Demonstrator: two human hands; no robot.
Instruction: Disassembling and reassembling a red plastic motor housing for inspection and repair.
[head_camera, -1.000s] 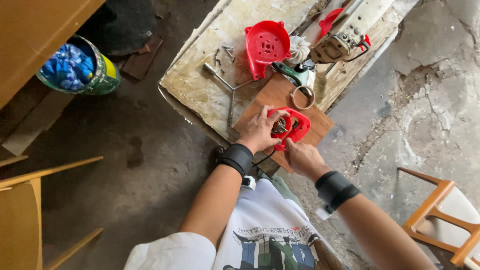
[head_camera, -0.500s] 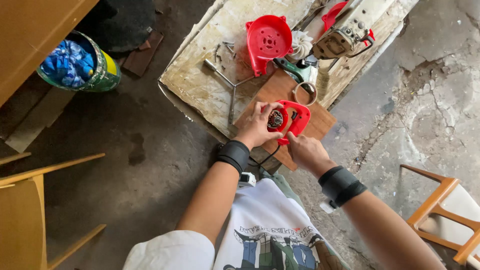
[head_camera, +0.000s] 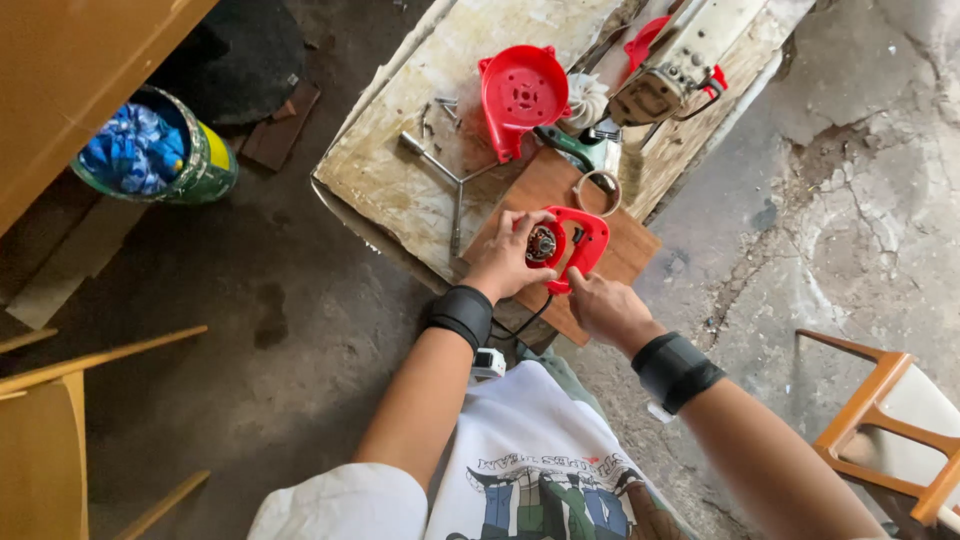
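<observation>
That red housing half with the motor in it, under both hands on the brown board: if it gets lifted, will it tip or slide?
The red housing half looks like rigid plastic, so probably stiff. The dark motor sits at one end by the left hand, so it may feel heavy there and tip that way. The brown board looks smooth; it might slide if pushed. The right hand is at its handle end.

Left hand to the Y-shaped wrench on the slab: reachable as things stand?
Probably yes. The left hand rests on the red housing half, and the Y-shaped wrench lies just beyond it on the slab, with nothing between them. The hand would have to let go of the housing first.
</observation>
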